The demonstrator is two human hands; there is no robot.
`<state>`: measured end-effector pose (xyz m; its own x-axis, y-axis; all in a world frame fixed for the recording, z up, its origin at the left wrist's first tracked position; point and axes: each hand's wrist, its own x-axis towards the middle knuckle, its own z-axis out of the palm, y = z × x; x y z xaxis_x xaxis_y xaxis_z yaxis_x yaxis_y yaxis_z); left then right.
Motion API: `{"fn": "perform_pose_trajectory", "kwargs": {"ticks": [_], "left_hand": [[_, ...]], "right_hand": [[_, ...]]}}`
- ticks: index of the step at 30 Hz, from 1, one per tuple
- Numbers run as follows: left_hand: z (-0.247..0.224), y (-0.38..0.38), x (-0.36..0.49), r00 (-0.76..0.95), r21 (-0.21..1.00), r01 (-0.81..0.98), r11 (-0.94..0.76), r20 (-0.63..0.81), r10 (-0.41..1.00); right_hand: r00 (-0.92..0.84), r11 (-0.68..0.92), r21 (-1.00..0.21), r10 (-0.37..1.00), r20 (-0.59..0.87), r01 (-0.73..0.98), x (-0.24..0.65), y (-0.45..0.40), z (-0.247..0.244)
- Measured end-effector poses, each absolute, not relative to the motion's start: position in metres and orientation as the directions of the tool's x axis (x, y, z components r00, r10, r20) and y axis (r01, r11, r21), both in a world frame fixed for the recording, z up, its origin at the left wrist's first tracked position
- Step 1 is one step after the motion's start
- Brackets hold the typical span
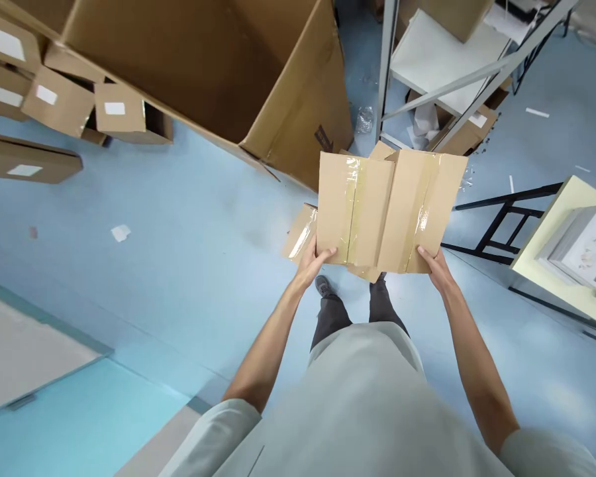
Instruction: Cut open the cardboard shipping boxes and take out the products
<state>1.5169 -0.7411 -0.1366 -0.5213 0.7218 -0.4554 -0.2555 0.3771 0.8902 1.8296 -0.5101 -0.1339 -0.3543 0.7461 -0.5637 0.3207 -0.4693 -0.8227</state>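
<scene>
Between my two hands is a bundle of flattened cardboard boxes (372, 212), with two taped panels uppermost and strips of shiny clear tape running down them. My left hand (314, 260) grips its lower left edge, thumb on top and fingers hidden beneath. At the lower right edge my right hand (434, 265) holds on the same way. Another taped cardboard piece (300, 233) sticks out on the left, just above my left hand; whether it belongs to the bundle I cannot tell. Ahead of the bundle stands a large open cardboard carton (298, 99).
Several small cardboard boxes (59, 99) with white labels lie at the far left. A metal rack (385, 73) stands ahead on the right. On the right, a pale-topped table (531, 252) with black legs carries stacked framed pieces (589, 248). A paper scrap (120, 232) lies on the blue floor.
</scene>
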Motion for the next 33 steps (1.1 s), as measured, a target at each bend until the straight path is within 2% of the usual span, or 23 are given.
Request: {"fn": "perform_pose_trajectory", "kwargs": {"ticks": [5,9,12,19,26,33], "left_hand": [[-0.101,-0.841,1.511,-0.592,0.907,-0.289,0.305,-0.420,0.688],[-0.077,-0.959,1.487,-0.637,0.910,-0.340,0.236,-0.408,0.654],[-0.063,-1.059,1.456,-0.677,0.915,-0.348,0.204,-0.396,0.621],[-0.030,-1.243,1.365,-0.797,0.953,-0.181,0.242,-0.287,0.532],[-0.024,-1.309,1.256,-0.843,0.947,-0.183,0.265,-0.289,0.454],[-0.017,-1.325,1.086,-0.872,0.926,-0.198,0.322,-0.316,0.373]], "right_hand": [[-0.405,-0.366,-0.844,0.755,-0.516,0.393,1.794,-0.578,-0.067],[-0.441,-0.350,-0.841,0.731,-0.521,0.412,1.752,-0.673,-0.029],[-0.464,-0.354,-0.823,0.695,-0.549,0.444,1.712,-0.752,-0.017],[-0.546,-0.361,-0.795,0.585,-0.600,0.487,1.588,-0.906,-0.006],[-0.621,-0.340,-0.803,0.510,-0.595,0.490,1.447,-0.959,0.013],[-0.677,-0.352,-0.830,0.481,-0.557,0.433,1.261,-0.973,-0.003]]}}
